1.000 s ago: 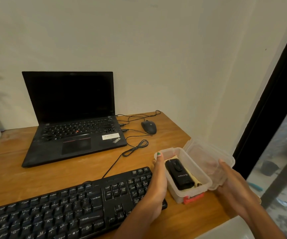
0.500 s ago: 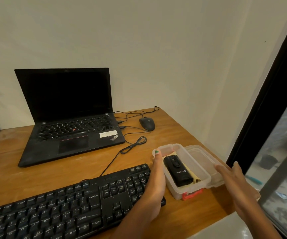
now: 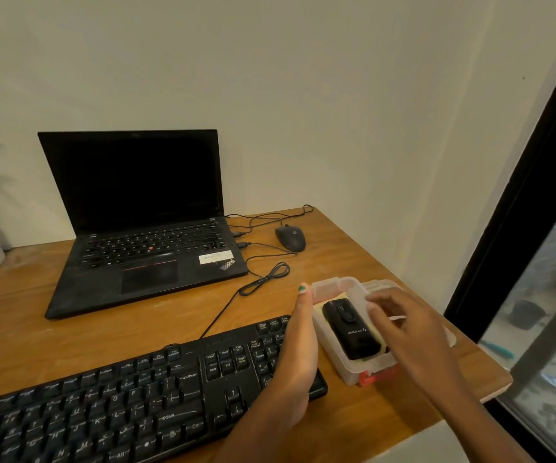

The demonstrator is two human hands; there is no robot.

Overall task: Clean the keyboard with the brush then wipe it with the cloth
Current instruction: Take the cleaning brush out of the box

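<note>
our left hand point(image 3: 298, 342) lies flat-fingered against the near wall of the clear plastic box point(image 3: 353, 369), steadying it beside the long black keyboard point(image 3: 129, 399) on the wooden table point(image 3: 36, 329). our right hand point(image 3: 413, 332) hovers over the box, fingers loosely spread, gripping nothing. inside, a black oblong brush case point(image 3: 350, 329) lies on a pale yellow cloth point(image 3: 318, 307). the risk, we judge: the box sits near the table edge on its loose lid point(image 3: 383, 284), so a hasty grab could drag it off or snag the cloth.
</note>
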